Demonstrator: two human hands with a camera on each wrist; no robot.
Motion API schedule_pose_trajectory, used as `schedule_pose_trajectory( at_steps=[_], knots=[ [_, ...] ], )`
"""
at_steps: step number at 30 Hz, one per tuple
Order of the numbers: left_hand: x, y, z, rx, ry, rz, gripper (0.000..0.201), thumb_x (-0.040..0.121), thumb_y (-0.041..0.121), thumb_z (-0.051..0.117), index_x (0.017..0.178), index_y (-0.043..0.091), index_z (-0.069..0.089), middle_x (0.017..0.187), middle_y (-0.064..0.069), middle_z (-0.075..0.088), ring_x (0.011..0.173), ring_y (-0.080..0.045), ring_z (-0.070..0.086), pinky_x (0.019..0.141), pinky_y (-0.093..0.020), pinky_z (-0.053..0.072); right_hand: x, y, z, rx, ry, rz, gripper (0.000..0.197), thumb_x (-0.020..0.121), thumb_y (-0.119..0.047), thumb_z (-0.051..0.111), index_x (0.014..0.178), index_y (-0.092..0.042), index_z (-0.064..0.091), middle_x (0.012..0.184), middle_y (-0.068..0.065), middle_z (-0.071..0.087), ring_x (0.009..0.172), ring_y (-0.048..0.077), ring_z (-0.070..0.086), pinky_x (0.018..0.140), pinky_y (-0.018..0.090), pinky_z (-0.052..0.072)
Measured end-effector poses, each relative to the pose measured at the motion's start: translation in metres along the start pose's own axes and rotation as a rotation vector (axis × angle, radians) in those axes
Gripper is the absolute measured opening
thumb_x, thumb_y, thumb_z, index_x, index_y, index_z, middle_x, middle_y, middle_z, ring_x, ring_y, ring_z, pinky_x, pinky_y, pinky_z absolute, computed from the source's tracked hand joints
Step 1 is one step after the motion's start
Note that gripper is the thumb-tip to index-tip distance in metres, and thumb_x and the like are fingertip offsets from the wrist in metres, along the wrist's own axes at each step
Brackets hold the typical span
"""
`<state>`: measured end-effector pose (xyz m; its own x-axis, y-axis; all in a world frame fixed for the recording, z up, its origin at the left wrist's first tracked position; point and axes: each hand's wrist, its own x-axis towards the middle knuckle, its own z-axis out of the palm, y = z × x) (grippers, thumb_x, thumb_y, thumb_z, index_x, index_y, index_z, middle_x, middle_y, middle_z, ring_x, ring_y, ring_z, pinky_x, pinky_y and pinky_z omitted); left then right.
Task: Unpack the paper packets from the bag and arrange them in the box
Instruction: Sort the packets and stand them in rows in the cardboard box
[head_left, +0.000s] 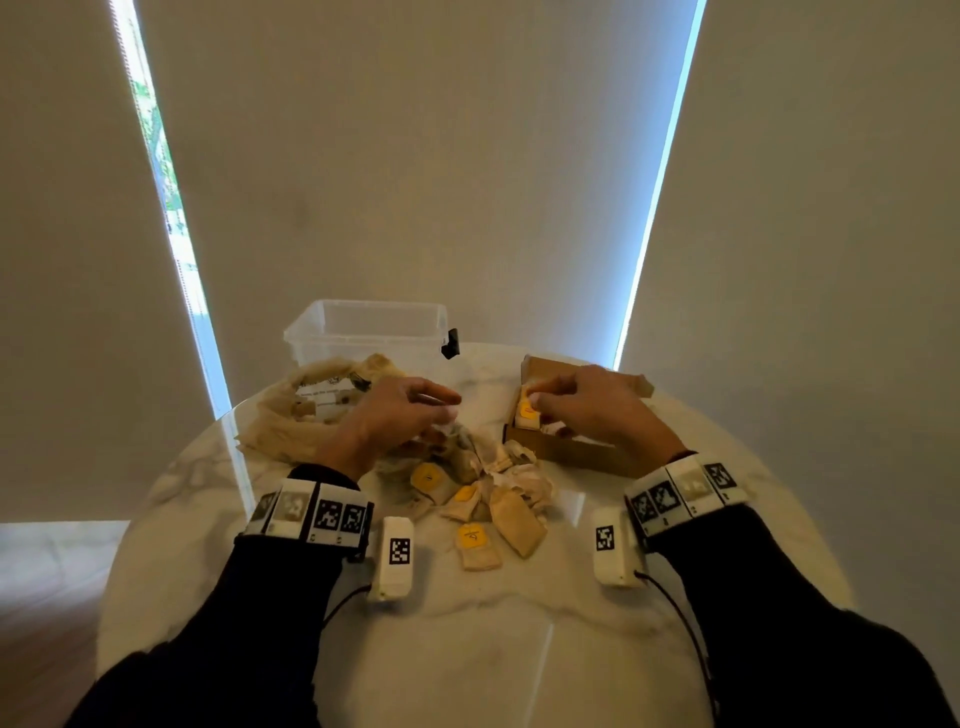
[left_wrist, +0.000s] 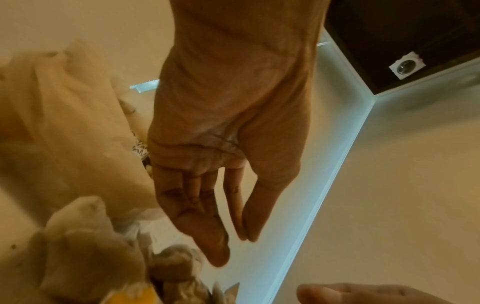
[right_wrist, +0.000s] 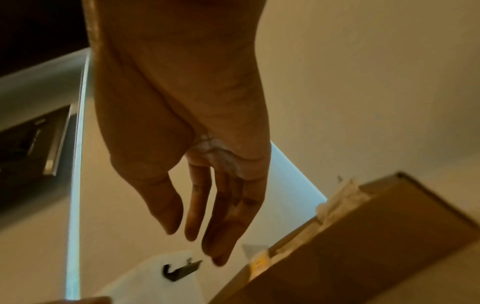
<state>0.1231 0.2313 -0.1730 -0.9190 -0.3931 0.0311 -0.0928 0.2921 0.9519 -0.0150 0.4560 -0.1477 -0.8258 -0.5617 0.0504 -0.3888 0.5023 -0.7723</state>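
Paper packets (head_left: 470, 499): heaped mid-table, several with yellow labels; few more standing in cardboard box (head_left: 576, 452), right of heap. Crumpled paper bag (head_left: 291, 421): left of heap, mouth open. Left hand (head_left: 400, 415): above far edge of heap, fingers straight and relaxed, holding nothing. Right hand (head_left: 592, 405): over box, fingers loose, empty in wrist view. Clear plastic tub (head_left: 363, 332): behind bag. Round marble table (head_left: 493, 649) beneath.

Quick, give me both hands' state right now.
Left hand: open, fingers straight, holding nothing, above the pile of packets.
Right hand: open, fingers relaxed, empty, over the cardboard box.
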Motion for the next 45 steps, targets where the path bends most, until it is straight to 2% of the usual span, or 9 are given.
schedule_pose_trajectory(
  at_steps=[6,10,15,19,22,25,31,36,45],
  knots=[
    [-0.007,0.011,-0.020,0.005,0.104,0.036,0.015,0.103,0.020,0.069,0.115,0.023,0.077,0.111,0.002,0.079,0.083,-0.016,0.080,0.079,-0.036,0.066,-0.010,-0.014,0.042,-0.040,-0.246,-0.082,0.030,0.101,-0.018,0.072,0.131,-0.014,0.072,0.111,0.002,0.078,0.092,0.013,0.078,0.068,0.022,0.062],
    [-0.011,0.016,-0.044,0.186,0.104,0.028,0.013,0.100,0.022,0.073,0.113,0.022,0.076,0.102,0.002,0.080,0.073,-0.011,0.077,0.062,-0.025,0.059,-0.007,-0.026,0.040,-0.038,-0.254,-0.125,0.033,0.100,-0.017,0.074,0.132,-0.018,0.071,0.116,0.000,0.074,0.078,0.006,0.075,0.060,0.015,0.056],
    [-0.010,0.011,-0.051,0.615,-0.152,-0.122,0.019,0.094,0.022,0.081,0.111,0.025,0.075,0.104,0.000,0.081,0.078,-0.015,0.079,0.065,-0.028,0.060,-0.008,-0.020,0.033,-0.023,-0.227,-0.151,0.029,0.096,-0.019,0.079,0.125,-0.019,0.076,0.099,-0.007,0.079,0.077,0.005,0.076,0.065,0.020,0.059],
    [-0.009,0.007,-0.035,0.830,-0.158,-0.155,0.030,0.085,0.016,0.088,0.111,0.021,0.075,0.097,-0.003,0.081,0.076,-0.018,0.078,0.056,-0.027,0.055,-0.013,-0.015,0.041,-0.021,-0.238,-0.121,0.029,0.095,-0.022,0.081,0.123,-0.020,0.076,0.101,-0.005,0.080,0.087,0.010,0.077,0.062,0.018,0.056],
    [-0.004,0.007,-0.031,0.970,-0.149,-0.086,0.017,0.086,0.019,0.086,0.103,0.019,0.083,0.085,-0.001,0.081,0.076,-0.017,0.079,0.069,-0.033,0.065,-0.019,-0.013,0.045,0.087,-0.239,-0.107,0.026,0.096,-0.022,0.080,0.121,-0.019,0.077,0.102,-0.002,0.081,0.090,0.013,0.078,0.064,0.019,0.056],
    [0.000,0.024,-0.039,0.926,-0.051,0.030,0.012,0.091,0.029,0.081,0.101,0.025,0.082,0.091,0.006,0.080,0.083,-0.010,0.075,0.082,-0.033,0.064,-0.022,-0.012,0.044,0.215,-0.179,-0.135,0.025,0.097,-0.022,0.078,0.122,-0.019,0.077,0.102,-0.002,0.081,0.088,0.010,0.078,0.066,0.018,0.058],
    [0.004,0.046,-0.024,0.408,-0.042,0.104,0.010,0.096,0.027,0.075,0.102,0.030,0.082,0.097,0.004,0.079,0.084,-0.011,0.072,0.070,-0.024,0.059,-0.029,-0.017,0.049,0.598,-0.226,-0.135,0.040,0.092,-0.035,0.082,0.129,-0.026,0.071,0.116,-0.003,0.080,0.106,0.015,0.078,0.093,0.039,0.064],
    [0.007,0.037,-0.011,0.246,-0.069,0.062,0.010,0.099,0.030,0.074,0.105,0.029,0.082,0.094,0.008,0.081,0.083,-0.009,0.074,0.073,-0.027,0.059,-0.030,-0.011,0.049,0.693,-0.120,-0.131,0.027,0.099,-0.015,0.074,0.124,-0.007,0.072,0.106,0.011,0.082,0.097,0.023,0.080,0.080,0.029,0.064],
    [0.025,0.013,-0.014,0.779,-0.139,-0.070,0.050,0.093,0.024,0.079,0.140,0.021,0.062,0.131,0.001,0.070,0.087,-0.014,0.076,0.068,-0.028,0.063,-0.023,0.001,0.050,0.598,-0.098,-0.045,0.017,0.100,-0.016,0.073,0.114,-0.005,0.075,0.104,0.012,0.081,0.091,0.019,0.080,0.074,0.026,0.065]
  ],
)
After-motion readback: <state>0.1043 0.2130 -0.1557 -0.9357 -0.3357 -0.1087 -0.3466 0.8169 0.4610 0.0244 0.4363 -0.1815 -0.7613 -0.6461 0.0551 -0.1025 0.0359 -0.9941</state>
